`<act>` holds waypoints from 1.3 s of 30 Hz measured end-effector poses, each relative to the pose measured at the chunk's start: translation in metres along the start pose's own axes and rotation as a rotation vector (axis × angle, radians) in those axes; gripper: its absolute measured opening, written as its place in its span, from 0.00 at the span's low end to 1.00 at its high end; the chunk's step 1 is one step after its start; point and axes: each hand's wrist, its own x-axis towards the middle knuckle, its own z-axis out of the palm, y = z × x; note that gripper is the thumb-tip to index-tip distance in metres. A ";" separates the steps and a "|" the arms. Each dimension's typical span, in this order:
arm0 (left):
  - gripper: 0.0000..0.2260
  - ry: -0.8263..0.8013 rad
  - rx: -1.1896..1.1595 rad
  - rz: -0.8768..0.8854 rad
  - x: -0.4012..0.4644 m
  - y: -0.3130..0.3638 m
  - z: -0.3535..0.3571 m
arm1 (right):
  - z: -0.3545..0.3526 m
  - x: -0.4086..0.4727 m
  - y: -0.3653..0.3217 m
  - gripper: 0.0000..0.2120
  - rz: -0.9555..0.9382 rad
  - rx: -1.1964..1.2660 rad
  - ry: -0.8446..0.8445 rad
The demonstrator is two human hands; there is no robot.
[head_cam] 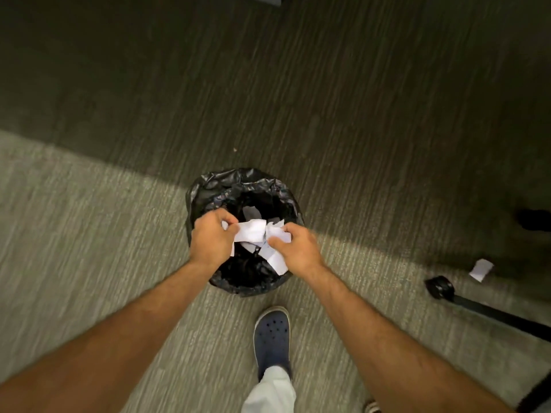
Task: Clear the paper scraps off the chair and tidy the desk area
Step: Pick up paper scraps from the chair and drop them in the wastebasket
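A bunch of white paper scraps (253,231) is held between both hands directly above a small waste bin (208,186) lined with a black bag. My left hand (210,238) grips the left end of the scraps, my right hand (299,248) grips the right end. A few white pieces lie down inside the bin. One more paper scrap (480,269) lies on the carpet at the right, near a chair castor (439,287).
The floor is grey-green striped carpet, darker toward the top. A black chair-base leg (501,315) runs from the castor to the right edge. My foot in a dark blue clog (272,338) stands just behind the bin.
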 end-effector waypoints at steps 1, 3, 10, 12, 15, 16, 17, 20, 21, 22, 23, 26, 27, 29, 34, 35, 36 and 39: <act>0.06 -0.003 0.001 -0.002 0.004 -0.006 0.004 | 0.004 0.006 0.005 0.12 0.004 -0.007 -0.013; 0.03 -0.012 -0.003 -0.004 0.010 -0.014 0.012 | 0.007 0.015 0.010 0.09 -0.008 0.013 -0.010; 0.14 -0.063 0.040 0.043 0.011 -0.017 0.033 | 0.004 0.020 0.017 0.11 0.025 0.122 -0.054; 0.17 -0.069 0.042 0.055 0.004 -0.007 0.033 | -0.005 0.012 0.016 0.14 0.008 0.125 -0.037; 0.21 -0.090 0.036 0.116 -0.008 0.019 0.034 | -0.031 -0.003 0.014 0.13 -0.025 0.120 0.028; 0.23 -0.091 0.032 0.138 -0.012 0.031 0.035 | -0.042 -0.009 0.014 0.12 -0.036 0.103 0.063; 0.25 -0.091 0.025 0.159 -0.016 0.045 0.036 | -0.055 -0.015 0.015 0.11 -0.048 0.089 0.102; 0.28 -0.108 0.010 0.222 -0.029 0.095 0.045 | -0.106 -0.036 0.021 0.10 -0.086 0.089 0.228; 0.29 -0.112 0.019 0.251 -0.035 0.114 0.050 | -0.126 -0.044 0.024 0.10 -0.098 0.094 0.269; 0.29 -0.117 0.030 0.280 -0.042 0.134 0.057 | -0.148 -0.053 0.028 0.10 -0.106 0.093 0.311; 0.29 -0.125 0.038 0.313 -0.051 0.156 0.065 | -0.172 -0.064 0.032 0.10 -0.114 0.093 0.352; 0.29 -0.170 0.058 0.424 -0.087 0.220 0.094 | -0.242 -0.096 0.055 0.09 -0.119 0.105 0.475; 0.30 -0.189 0.067 0.463 -0.102 0.240 0.104 | -0.263 -0.108 0.064 0.09 -0.118 0.111 0.510; 0.30 -0.232 0.099 0.545 -0.137 0.283 0.131 | -0.312 -0.138 0.089 0.08 -0.096 0.132 0.578; 0.29 -0.356 0.116 0.743 -0.236 0.381 0.210 | -0.430 -0.227 0.167 0.09 -0.058 0.191 0.724; 0.28 -0.389 0.117 0.773 -0.254 0.396 0.227 | -0.450 -0.244 0.186 0.09 -0.050 0.208 0.753; 0.28 -0.423 0.122 0.801 -0.272 0.411 0.244 | -0.468 -0.261 0.207 0.09 -0.037 0.227 0.782; 0.27 -0.496 0.137 0.869 -0.326 0.451 0.297 | -0.512 -0.309 0.273 0.10 0.055 0.266 0.855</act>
